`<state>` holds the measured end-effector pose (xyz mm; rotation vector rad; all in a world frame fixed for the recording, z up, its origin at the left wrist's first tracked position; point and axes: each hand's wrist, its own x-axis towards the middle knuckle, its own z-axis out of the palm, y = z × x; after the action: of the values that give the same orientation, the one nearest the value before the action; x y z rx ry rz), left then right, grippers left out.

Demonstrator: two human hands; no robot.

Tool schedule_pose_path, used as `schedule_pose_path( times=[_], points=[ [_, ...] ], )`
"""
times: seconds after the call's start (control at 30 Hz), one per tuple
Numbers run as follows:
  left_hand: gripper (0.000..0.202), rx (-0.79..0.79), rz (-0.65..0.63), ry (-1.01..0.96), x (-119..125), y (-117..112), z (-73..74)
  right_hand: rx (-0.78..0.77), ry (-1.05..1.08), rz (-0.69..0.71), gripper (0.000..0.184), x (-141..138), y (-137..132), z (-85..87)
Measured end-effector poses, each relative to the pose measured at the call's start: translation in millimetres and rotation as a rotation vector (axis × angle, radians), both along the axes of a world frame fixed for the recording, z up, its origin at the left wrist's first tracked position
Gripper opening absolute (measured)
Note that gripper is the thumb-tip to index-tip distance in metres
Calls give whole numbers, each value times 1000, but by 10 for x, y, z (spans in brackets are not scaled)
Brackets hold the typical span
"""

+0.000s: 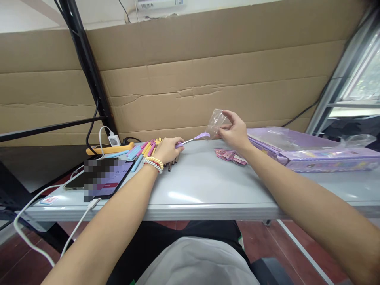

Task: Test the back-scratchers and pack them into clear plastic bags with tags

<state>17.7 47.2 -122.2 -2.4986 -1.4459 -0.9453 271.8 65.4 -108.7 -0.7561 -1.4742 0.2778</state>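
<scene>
My left hand (168, 150) is closed around the purple end of a slim stick (190, 141) with a silvery shaft and a purple tip. That tip points right and meets or nearly meets the lower edge of a small clear plastic bag (216, 122). Pinched between the fingers of my right hand (234, 128), the bag hangs above the tabletop. Beside and under my left hand lie several slim sticks (146, 148) in pink, yellow and blue, partly hidden by it. Small pink printed cards (230, 155) lie in a loose pile below my right hand.
A lilac box (329, 161) with clear plastic on top stands at the right. On the left are a lit phone (114, 180), a second dark device (90, 174), white cables (80, 221) and a yellow power strip (118, 149). A cardboard wall (208, 71) rises behind the table.
</scene>
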Motion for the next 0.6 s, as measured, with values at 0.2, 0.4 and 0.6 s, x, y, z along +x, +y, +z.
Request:
schedule_pose_path(
  times=[0.2,0.4,0.6],
  points=[
    [33,-27,-74,-35,9,-43,24,-72,52,9,57,-59,-36,28],
    [37,-46,-184,-70,61,-91,64,-142,182,114,52,-134,-19,15],
    [35,-12,-137,-48,83,-80,81,-176,270,197,56,-146,7,8]
  ],
)
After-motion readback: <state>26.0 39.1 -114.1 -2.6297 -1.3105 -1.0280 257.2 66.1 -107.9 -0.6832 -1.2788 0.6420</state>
